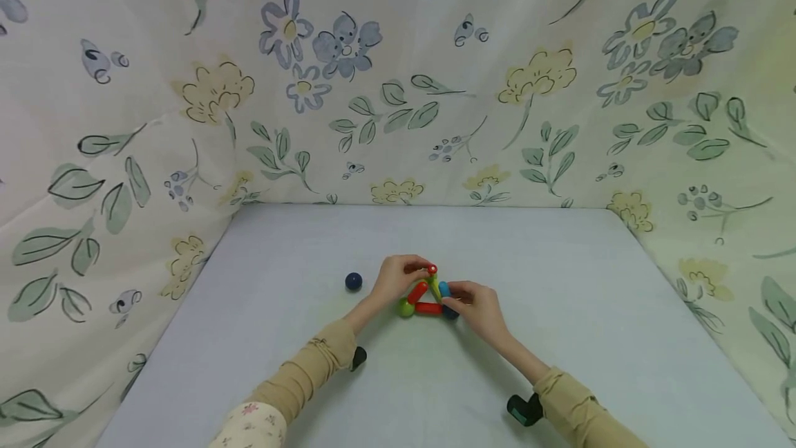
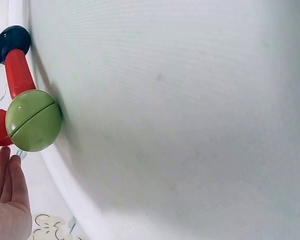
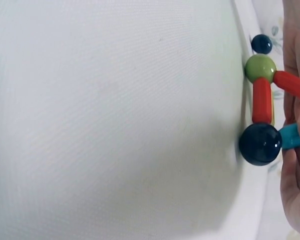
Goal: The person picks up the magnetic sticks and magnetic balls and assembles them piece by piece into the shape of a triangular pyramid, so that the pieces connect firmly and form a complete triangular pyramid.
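Note:
Colored rods and balls, joined in a triangle-like frame, rest on the white table. A green ball (image 1: 406,308) and a dark blue ball (image 3: 260,144) sit at two corners, with a red rod (image 1: 428,308) between them. Another red rod (image 1: 418,292) rises from the green ball. My left hand (image 1: 401,275) pinches the red-ended top of a yellow-green rod (image 1: 434,287); the left wrist view shows only part of these fingers. My right hand (image 1: 477,304) holds a light blue rod (image 3: 291,136) at the dark blue ball between thumb and fingers.
A loose dark blue ball (image 1: 353,281) lies left of my left hand. The white tabletop (image 1: 298,240) reaches back to a floral cloth (image 1: 398,123), which hangs behind and at both sides. Black wrist devices (image 1: 525,409) sit under my forearms.

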The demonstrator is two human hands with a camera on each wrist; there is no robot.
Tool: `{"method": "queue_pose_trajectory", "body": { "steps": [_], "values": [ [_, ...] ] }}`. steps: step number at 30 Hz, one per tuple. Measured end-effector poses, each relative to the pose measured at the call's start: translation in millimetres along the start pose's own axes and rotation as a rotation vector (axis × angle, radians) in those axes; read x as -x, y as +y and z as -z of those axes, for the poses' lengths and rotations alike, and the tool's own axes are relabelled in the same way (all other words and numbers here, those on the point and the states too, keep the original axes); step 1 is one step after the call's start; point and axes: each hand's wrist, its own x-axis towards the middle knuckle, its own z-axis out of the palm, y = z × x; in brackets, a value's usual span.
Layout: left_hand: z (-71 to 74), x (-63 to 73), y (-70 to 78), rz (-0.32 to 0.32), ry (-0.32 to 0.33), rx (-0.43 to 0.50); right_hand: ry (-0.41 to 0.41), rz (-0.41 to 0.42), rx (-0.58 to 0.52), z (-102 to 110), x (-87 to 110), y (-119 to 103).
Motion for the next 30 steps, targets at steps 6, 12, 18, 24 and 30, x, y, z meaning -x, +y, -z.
{"method": "queue_pose_trajectory", "body": {
  "steps": [6, 12, 18, 24, 30],
  "values": [
    [2.7, 3.7, 0.2, -0.029, 0.007, -0.029, -0.003, 0.007, -0.004, -0.6, -0.3, 0.8],
    [33.9, 8.3, 4.5, 0.096, -0.003, 0.028, 0.004, 0.023, -0.003, -1.0, 0.9, 0.8],
    [86.8, 11.6, -19.1, 0.158, -0.048, 0.048, 0.013, 0.038, 0.011, 0.1, 2.2, 0.4],
    [123.5, 25.3, -49.6, 0.192, -0.118, 0.09, 0.004, 0.035, 0.01, 0.0, 2.2, 0.0],
    [133.6, 38.0, -72.8, 0.207, -0.222, 0.1, 0.005, 0.01, -0.002, -0.7, 1.7, 0.2]
  ]
}}
